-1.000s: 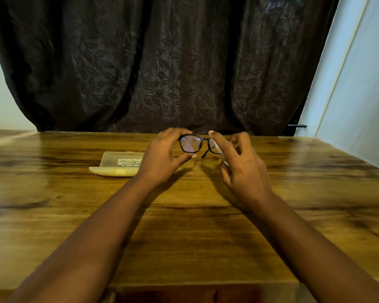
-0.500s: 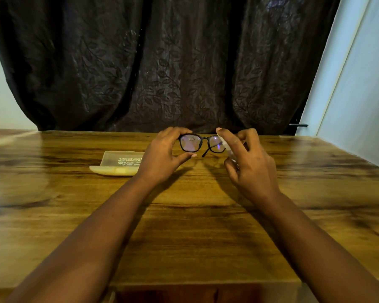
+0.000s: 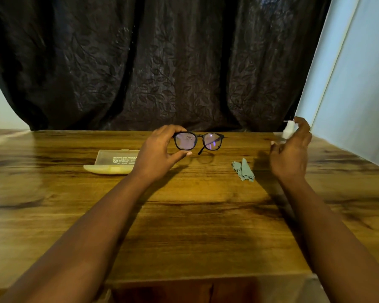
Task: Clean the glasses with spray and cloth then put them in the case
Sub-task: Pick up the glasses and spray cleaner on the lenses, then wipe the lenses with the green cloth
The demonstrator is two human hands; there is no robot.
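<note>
Black-framed glasses [image 3: 208, 141] hang above the wooden table [image 3: 184, 215], lenses facing me. My left hand [image 3: 160, 153] pinches their left lens rim between thumb and fingers. My right hand [image 3: 291, 152] is off to the right, holding a small white spray bottle [image 3: 288, 130] with its nozzle pointing left and the index finger over the top. A small grey-green cloth [image 3: 244, 170] lies crumpled on the table between my hands. The pale translucent case [image 3: 112, 164] lies open to the left, partly hidden behind my left wrist.
A dark leaf-patterned curtain [image 3: 151, 62] hangs behind the table. A white wall or door panel [image 3: 354, 95] stands close along the right side. The table's front edge is near my body.
My right hand has swung away from the glasses to the right with the spray bottle, uncovering the cloth on the table. My left hand still holds the glasses in the same place.
</note>
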